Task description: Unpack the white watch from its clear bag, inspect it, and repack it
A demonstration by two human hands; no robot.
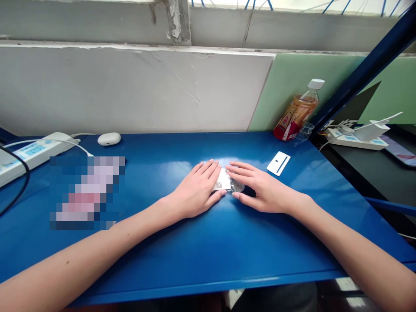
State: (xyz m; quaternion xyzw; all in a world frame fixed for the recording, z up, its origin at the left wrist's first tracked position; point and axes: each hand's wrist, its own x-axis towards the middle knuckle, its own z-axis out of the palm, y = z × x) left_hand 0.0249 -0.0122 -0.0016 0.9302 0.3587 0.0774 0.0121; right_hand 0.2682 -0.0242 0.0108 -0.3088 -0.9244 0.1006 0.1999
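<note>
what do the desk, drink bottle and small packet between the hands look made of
Desk: likely painted metal, glossy blue with bright reflections. Drink bottle: probably clear plastic, see-through and shiny near the top. Small packet: perhaps glossy plastic film, given its glints; partly hidden, so unsure.

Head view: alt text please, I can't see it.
The left hand and right hand partly cover a small packet on a blue desk. To the right are a white card and capped bottle; far left, a power strip.
</note>
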